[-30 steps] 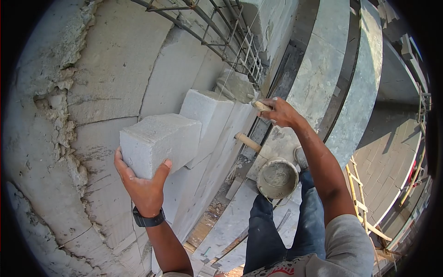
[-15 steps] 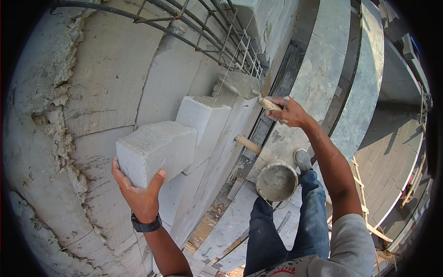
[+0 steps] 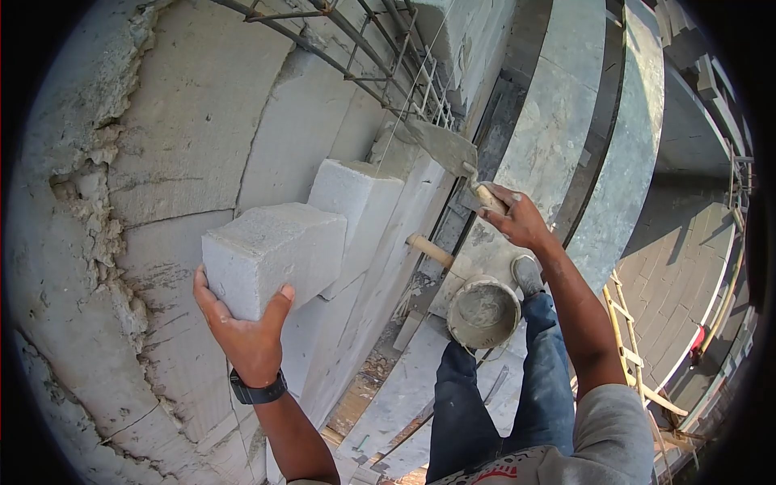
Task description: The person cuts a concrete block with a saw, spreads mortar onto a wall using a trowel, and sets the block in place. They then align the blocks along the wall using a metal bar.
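Observation:
My left hand grips the near end of a pale concrete block, thumb on one side and fingers on the other. The block's far end is beside another white block on the wall course. My right hand is closed round the wooden handle of a trowel, whose grey blade is over the wall near the mortar behind the second block. A thin string runs across that spot. Below my right hand is a bucket with grey mortar inside.
A rebar cage juts out at the top. The rough wall fills the left. A wooden peg sticks out of the block course. Metal planks run along the right, with a bamboo ladder beyond.
The trowel and my right hand have moved right and slightly down, away from the mortared spot. My left hand stays on the block, which has barely shifted in view.

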`<action>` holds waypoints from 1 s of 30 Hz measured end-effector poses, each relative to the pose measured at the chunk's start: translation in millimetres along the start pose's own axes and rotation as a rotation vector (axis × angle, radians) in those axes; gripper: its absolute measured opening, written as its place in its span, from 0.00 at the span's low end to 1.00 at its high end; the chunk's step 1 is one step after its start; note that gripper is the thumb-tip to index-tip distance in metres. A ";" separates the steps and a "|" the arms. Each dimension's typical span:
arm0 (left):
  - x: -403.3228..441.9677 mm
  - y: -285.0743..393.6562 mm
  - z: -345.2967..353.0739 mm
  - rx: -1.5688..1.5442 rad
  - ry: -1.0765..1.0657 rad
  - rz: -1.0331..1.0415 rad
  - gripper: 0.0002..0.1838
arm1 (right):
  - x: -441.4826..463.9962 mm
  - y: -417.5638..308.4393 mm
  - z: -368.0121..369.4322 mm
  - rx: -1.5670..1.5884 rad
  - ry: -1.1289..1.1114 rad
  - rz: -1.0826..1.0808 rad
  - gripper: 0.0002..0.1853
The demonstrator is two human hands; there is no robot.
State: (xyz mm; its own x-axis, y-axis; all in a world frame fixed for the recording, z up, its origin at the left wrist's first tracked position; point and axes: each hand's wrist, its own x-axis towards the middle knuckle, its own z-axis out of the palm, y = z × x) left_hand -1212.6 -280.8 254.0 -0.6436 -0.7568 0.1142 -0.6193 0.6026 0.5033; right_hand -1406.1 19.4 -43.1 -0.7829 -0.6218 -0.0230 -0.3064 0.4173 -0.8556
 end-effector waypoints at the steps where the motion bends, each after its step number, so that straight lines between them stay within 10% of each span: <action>1: -0.2 -1.2 0.2 -0.006 0.002 0.006 0.56 | -11.6 -3.8 0.6 0.194 -0.071 0.189 0.30; 3: -0.1 -1.5 0.8 -0.022 -0.001 0.013 0.55 | -34.6 -13.0 -1.4 0.581 -0.205 0.563 0.30; 9: 0.6 -5.3 0.3 -0.054 -0.006 0.022 0.56 | -151.3 -8.2 38.6 0.822 -0.180 0.793 0.30; 15: -0.4 -7.1 -0.5 -0.132 -0.001 0.041 0.55 | -266.3 -8.2 44.5 -0.122 -0.675 0.698 0.26; 20: -4.6 6.2 -8.0 -0.116 0.041 0.182 0.54 | -313.4 20.6 112.8 -0.330 -0.863 0.994 0.23; 27: 34.0 63.9 11.0 -0.219 0.045 0.265 0.55 | -348.6 73.3 174.5 -0.355 -0.744 1.033 0.14; 30: 53.3 79.3 42.1 -0.129 0.074 0.338 0.53 | -390.6 131.0 202.2 -0.273 -0.879 0.607 0.15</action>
State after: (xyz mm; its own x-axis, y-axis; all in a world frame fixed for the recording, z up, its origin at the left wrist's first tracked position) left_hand -1314.9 -262.7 263.9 -0.7651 -0.5396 0.3514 -0.3127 0.7883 0.5299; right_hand -1030.9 182.9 -250.8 -0.2183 -0.4731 -0.8535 -0.1953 0.8781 -0.4368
